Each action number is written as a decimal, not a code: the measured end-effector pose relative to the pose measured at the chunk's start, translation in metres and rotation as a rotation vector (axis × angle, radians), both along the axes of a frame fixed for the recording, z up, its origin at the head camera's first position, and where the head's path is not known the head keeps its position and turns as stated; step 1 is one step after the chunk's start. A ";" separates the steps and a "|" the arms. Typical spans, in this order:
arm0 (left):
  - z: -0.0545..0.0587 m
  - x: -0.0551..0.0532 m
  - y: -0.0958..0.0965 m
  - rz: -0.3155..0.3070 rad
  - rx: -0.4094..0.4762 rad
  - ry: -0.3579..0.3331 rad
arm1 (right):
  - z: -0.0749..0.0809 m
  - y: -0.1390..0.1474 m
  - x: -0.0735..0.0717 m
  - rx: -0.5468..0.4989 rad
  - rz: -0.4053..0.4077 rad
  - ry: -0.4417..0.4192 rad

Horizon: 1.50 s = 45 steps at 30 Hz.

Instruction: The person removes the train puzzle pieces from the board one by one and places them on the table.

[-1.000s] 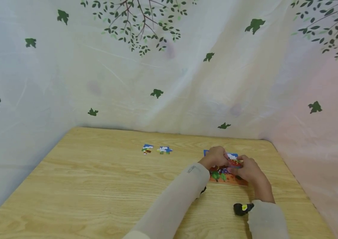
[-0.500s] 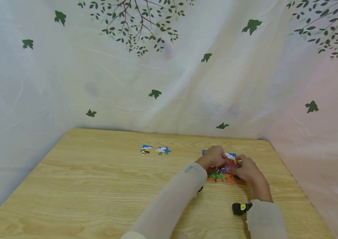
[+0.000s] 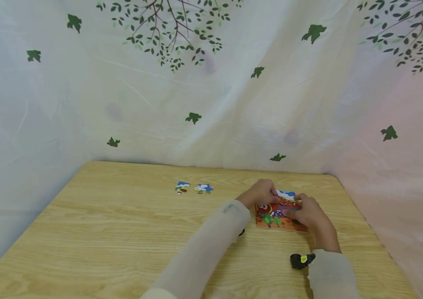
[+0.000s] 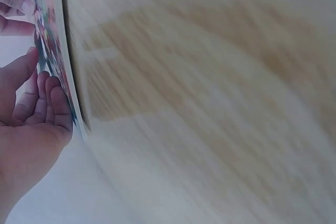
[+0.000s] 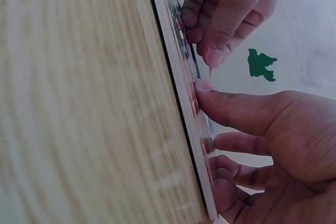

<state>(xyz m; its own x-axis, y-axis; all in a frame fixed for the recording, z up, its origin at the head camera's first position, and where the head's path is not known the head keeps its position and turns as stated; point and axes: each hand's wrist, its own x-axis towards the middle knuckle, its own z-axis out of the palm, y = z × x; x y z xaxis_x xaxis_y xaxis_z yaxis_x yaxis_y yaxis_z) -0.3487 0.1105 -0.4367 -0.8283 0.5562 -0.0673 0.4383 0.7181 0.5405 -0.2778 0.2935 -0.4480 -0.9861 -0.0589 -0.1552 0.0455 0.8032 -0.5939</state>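
A picture puzzle [image 3: 267, 224] with red fruit, green leaves and an orange lower strip lies on the table's right side. Over its upper right part my right hand [image 3: 310, 214] holds a red puzzle piece [image 3: 288, 204] between thumb and fingers. My left hand [image 3: 261, 193] is at the puzzle's upper left, fingers bent, thumb tip right at that piece's left end. In the right wrist view, a thin raised edge shows between the left thumb and the right thumb [image 5: 207, 87]; I cannot tell whether the left fingers grip it. The left hand partly hides the puzzle's corner.
Two loose puzzle pieces, one with a brown patch [image 3: 182, 187] and one with white cloud [image 3: 204, 188], lie left of the puzzle near the back. The wooden table [image 3: 121, 232] ends at a white cloth wall [image 3: 151, 104] with leaf prints.
My left hand has shifted left, uncovering more of the red fruit. The red piece, raised and tilted a second ago, now lies flatter over the puzzle. My right hand stays in place.
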 end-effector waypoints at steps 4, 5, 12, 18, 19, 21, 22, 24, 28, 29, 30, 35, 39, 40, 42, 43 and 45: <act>-0.002 -0.003 -0.006 -0.015 0.019 -0.007 | 0.000 0.001 0.001 0.000 -0.001 0.001; -0.003 -0.004 -0.007 -0.018 0.024 -0.009 | 0.000 0.001 0.001 -0.002 -0.002 -0.001; 0.002 -0.004 -0.020 -0.074 0.066 -0.015 | 0.002 0.001 0.002 -0.006 -0.019 -0.011; 0.004 -0.007 -0.036 -0.087 0.084 0.007 | 0.002 -0.001 0.000 0.012 -0.033 -0.019; 0.005 -0.008 -0.038 -0.082 0.089 0.007 | 0.002 -0.001 0.000 0.015 -0.036 -0.021; 0.007 -0.007 -0.044 -0.069 0.092 0.007 | 0.003 -0.002 0.000 0.021 -0.040 -0.018; 0.007 -0.007 -0.047 -0.062 0.092 0.005 | 0.003 -0.002 0.000 0.022 -0.042 -0.018; 0.008 -0.007 -0.053 -0.051 0.086 0.007 | 0.003 -0.003 0.001 0.020 -0.046 -0.013; 0.006 -0.011 -0.066 -0.034 0.090 0.002 | 0.002 -0.004 0.002 0.014 -0.048 -0.001; 0.006 -0.011 -0.069 -0.028 0.095 -0.004 | 0.001 -0.003 0.002 0.012 -0.047 0.002; 0.006 -0.012 -0.072 -0.023 0.103 -0.011 | 0.001 -0.003 0.002 0.011 -0.046 0.004; 0.002 -0.015 -0.090 -0.022 0.128 -0.001 | -0.003 -0.002 0.002 0.003 -0.052 0.001; 0.000 -0.015 -0.107 -0.052 0.139 0.043 | -0.005 -0.002 0.001 -0.003 -0.053 -0.003; 0.000 -0.015 -0.111 -0.057 0.143 0.053 | -0.005 -0.002 0.002 -0.005 -0.054 -0.003; -0.002 -0.015 -0.120 -0.060 0.148 0.066 | -0.004 -0.002 0.003 -0.004 -0.050 -0.001; -0.003 -0.015 -0.125 -0.060 0.149 0.069 | -0.003 -0.002 0.003 -0.002 -0.046 0.002; -0.004 -0.015 -0.133 -0.055 0.153 0.071 | -0.002 -0.003 0.003 -0.002 -0.046 0.004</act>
